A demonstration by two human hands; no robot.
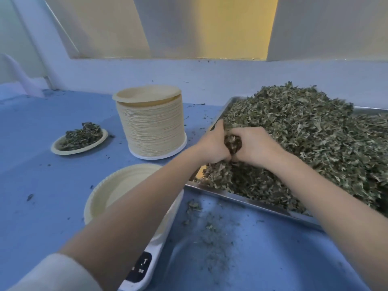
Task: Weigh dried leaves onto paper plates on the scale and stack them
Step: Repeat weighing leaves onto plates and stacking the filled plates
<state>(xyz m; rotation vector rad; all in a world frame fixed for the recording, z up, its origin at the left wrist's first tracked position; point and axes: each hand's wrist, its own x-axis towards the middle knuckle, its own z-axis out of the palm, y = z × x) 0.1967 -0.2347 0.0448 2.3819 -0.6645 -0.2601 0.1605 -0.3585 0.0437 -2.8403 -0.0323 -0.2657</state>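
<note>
Cupping dried leaves [233,141] between both hands (over tray).

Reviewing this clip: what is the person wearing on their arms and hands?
Both hands are bare: no gloves, rings or watch show on the left hand or the right hand. The forearms are bare too. A pale, off-white sleeve is pushed up the left arm; no right sleeve is in view.

Table [52,185] was a flat blue, speckled with dark green crumbs [212,234]. My leaves [304,143] were dull olive green with paler bits mixed in, heaped on a shiny silver tray [247,198]. Plates [150,124] were pale cream with ribbed rims. Scale [144,267] was white with a black panel. My sleeve [52,274] was off-white.
</note>
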